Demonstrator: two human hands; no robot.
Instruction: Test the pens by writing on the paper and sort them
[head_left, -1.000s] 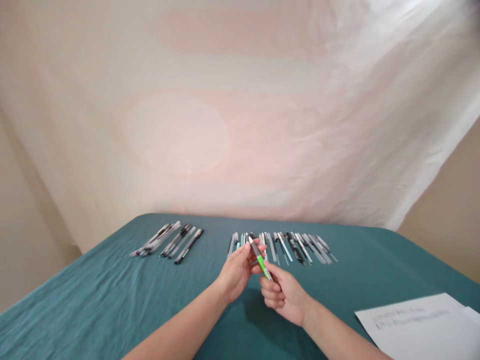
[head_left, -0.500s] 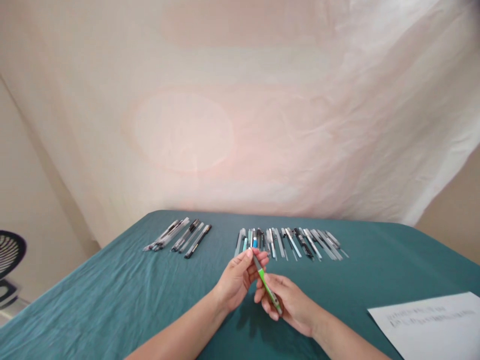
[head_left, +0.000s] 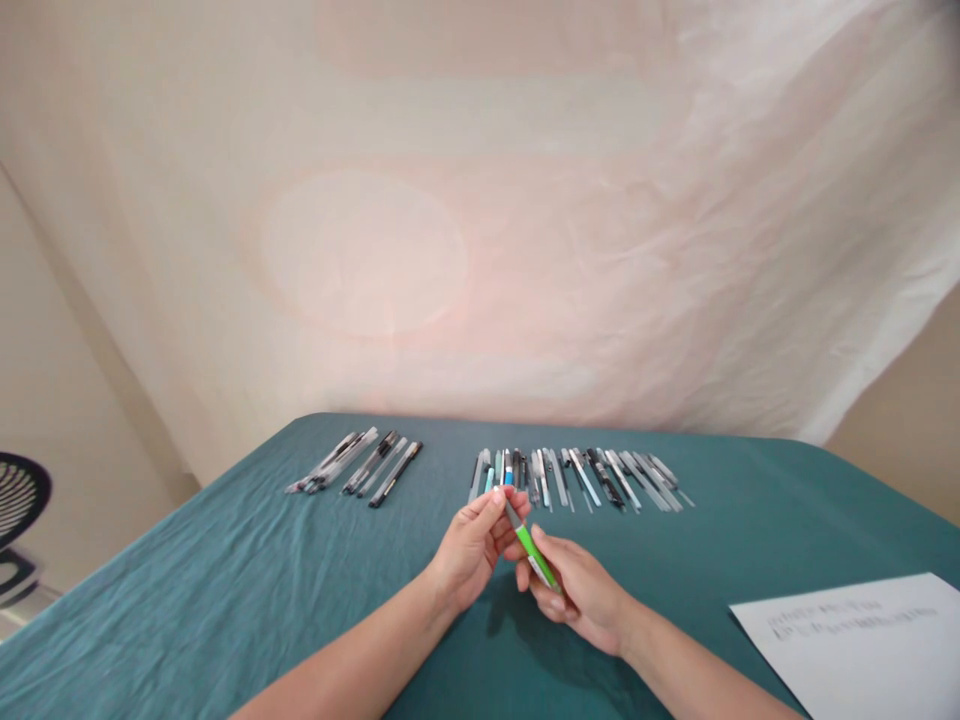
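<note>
A green pen with a grey tip section slants between my two hands, above the front middle of the table. My left hand pinches its upper, grey end between thumb and fingers. Around the green barrel's lower part, my right hand is closed, thumb on the near side. Just beyond my fingers lies a row of pens and clear pen parts, some white, black, grey and light blue. Its nearest left members are partly covered by my left hand.
Farther left on the teal cloth lie a bunch of clear and dark pens and several dark pens. A white sheet with blurred writing is at the right front. A black fan stands beyond the left edge.
The green pen has turned in my right hand, so a white label now shows on its barrel. Both hands stay nearly in place, and the view has shifted slightly.
</note>
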